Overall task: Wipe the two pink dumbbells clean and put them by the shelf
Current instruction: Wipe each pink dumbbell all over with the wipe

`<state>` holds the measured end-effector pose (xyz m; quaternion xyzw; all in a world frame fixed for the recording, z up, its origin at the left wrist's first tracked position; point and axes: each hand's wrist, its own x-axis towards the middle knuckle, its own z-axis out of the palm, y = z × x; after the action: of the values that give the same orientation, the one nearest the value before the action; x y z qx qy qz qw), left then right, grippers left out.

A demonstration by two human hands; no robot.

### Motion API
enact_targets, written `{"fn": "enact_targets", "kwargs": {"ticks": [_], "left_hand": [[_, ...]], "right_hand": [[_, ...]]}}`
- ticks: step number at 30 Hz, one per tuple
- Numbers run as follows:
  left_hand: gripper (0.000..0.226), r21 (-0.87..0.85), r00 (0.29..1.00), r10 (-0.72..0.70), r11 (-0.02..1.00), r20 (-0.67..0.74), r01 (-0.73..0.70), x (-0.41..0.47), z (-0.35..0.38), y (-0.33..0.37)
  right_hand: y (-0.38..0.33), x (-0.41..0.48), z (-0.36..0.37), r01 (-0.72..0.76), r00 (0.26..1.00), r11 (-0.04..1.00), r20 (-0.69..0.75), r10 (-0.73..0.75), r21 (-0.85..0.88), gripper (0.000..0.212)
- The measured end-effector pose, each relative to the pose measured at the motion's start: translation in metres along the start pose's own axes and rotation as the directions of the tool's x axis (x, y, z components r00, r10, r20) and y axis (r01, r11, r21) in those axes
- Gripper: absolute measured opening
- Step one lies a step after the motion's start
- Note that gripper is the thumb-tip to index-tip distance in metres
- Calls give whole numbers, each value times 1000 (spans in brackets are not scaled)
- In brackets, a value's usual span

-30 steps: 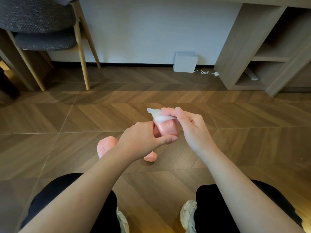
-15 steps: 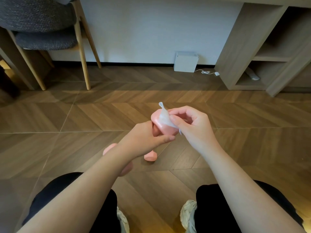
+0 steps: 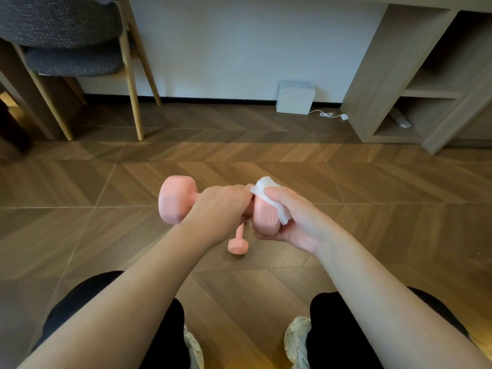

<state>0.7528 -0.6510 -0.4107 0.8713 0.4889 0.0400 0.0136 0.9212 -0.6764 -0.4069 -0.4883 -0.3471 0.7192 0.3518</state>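
1. Pink dumbbell with blocky, rubber-coated heads (image 3: 174,202) is held level above the brown herringbone wood floor (image 3: 372,222), in front of the person's knees and well apart from the open wooden shelf unit (image 3: 378,75) at the far right.
2. The left hand (image 3: 221,209) is wrapped round its handle, fingers curled over the top so the bar is hidden.
3. The right hand (image 3: 298,222) cups the right-hand head from below, with the thumb pressing a crumpled white paper wipe (image 3: 266,190) against that head's top and outer face.
4. A second pink dumbbell (image 3: 237,246) lies on the floor directly beneath the hands. Only one head and a bit of bar show, so its angle is probably tilted towards the person.
5. A grey upholstered chair with pale wooden legs (image 3: 66,35) stands far left. A small white box (image 3: 295,98) sits against the wall near the shelf unit.
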Motion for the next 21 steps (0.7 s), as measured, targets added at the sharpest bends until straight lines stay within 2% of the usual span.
{"fn": "enact_targets", "kwargs": {"ticks": [3,5,6,8,9,10,12,14,15,17,18,19,21], "left_hand": [[21,-17,992,2,1000,-127,-4,0,4,0],[32,-71,968,-35,997,-250,17,-3,6,-5],[33,-122,937,-58,992,-344,17,-5,6,-7],[21,-288,862,-158,958,-481,15,-12,-1,-6],[11,-423,852,-249,905,-460,37,-15,-7,-3],[11,-567,872,-342,818,-349,94,-16,-12,-1],[28,-773,888,-459,561,7,296,-12,-18,3],[40,-888,842,-432,170,322,427,-5,-21,5],[42,-915,836,-386,-59,390,400,-1,-22,7],[32,-844,843,-382,-515,379,146,8,-25,11],[25,-728,812,-433,-686,391,-15,12,-28,12],[22,-605,759,-479,-784,441,-143,15,-29,10],[28,-459,654,-514,-845,555,-274,18,-31,6]], "right_hand": [[1,5,6,78,986,996,-152,-72,34,52],[0,6,6,118,978,992,-180,-108,51,59],[-2,5,4,132,975,989,-188,-117,66,58],[-6,3,2,166,968,979,-208,-139,115,44],[-8,0,2,183,962,972,-232,-147,145,38],[-10,-1,1,203,954,963,-255,-154,177,35],[-12,-1,0,258,943,940,-271,-194,224,38],[-13,-2,2,307,934,928,-257,-250,211,45],[-12,-3,5,324,930,928,-244,-276,186,48],[-7,-3,15,357,920,925,-220,-325,128,52],[-3,-2,19,374,914,923,-208,-348,97,55],[1,0,23,385,910,921,-186,-370,53,58],[5,3,30,375,918,923,-107,-382,-84,60]]}}
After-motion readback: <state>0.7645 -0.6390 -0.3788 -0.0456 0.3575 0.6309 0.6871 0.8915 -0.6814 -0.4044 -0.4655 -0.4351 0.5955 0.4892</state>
